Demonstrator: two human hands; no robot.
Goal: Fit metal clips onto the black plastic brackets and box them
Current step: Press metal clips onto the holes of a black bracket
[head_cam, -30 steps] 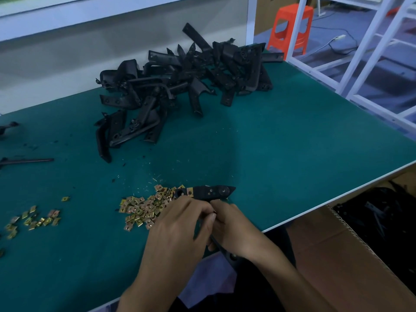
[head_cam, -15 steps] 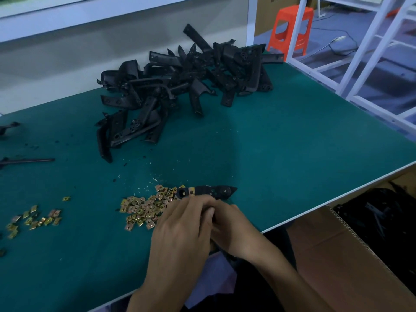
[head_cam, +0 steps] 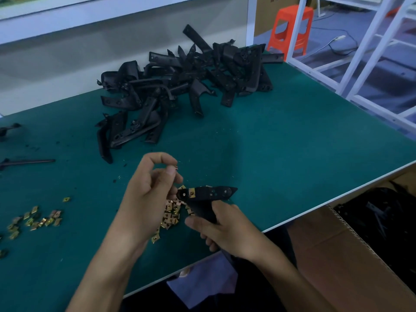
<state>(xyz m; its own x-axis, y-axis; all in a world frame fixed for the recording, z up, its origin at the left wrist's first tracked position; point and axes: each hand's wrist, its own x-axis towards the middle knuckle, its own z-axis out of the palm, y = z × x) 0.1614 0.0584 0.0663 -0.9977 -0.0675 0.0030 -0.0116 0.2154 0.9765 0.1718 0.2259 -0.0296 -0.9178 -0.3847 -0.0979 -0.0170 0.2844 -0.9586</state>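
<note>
Left hand (head_cam: 146, 194) pinches a clip (head_cam: 176, 168); right hand (head_cam: 227, 230) grips a bracket (head_cam: 209, 194) at the front edge of the table (head_cam: 292, 154)

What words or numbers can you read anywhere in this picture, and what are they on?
None can be read.
The cardboard box behind the orange stool: dark print at its top edge, cut off and too blurred to read.
The bracket in the right hand, the metal clip pinched by the left hand, and the bracket pile: no writing visible.
</note>
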